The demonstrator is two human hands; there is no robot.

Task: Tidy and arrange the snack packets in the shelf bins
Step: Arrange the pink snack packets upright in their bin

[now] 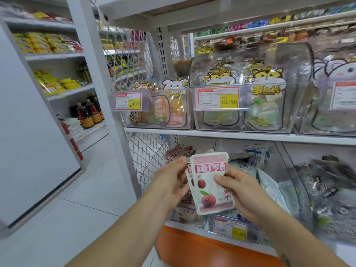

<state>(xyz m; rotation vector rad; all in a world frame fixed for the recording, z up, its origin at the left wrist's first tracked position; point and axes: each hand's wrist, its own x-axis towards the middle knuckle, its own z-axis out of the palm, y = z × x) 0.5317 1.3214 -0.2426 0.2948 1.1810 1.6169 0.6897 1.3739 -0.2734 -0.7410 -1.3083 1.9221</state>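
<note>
Both hands meet on pink dried-fruit packets (210,182) held upright, long axis vertical: right hand (244,191) thumb-pinches the front face, left hand (171,182) grips the left edge. Just behind and below them is the lower-shelf bin (183,220) of matching packets.

Pale pink and white packet (208,191), red-bannered, printed with dark red berries. Clear bins (296,74) stickered with yellow cartoon animals; price tags (217,98) white, red-bordered, yellow-panelled. Orange shelf base (192,247).

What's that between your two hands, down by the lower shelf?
In the head view, pink-and-white snack packets printed with red fruit sit between the left hand and right hand, which both hold them.
</note>
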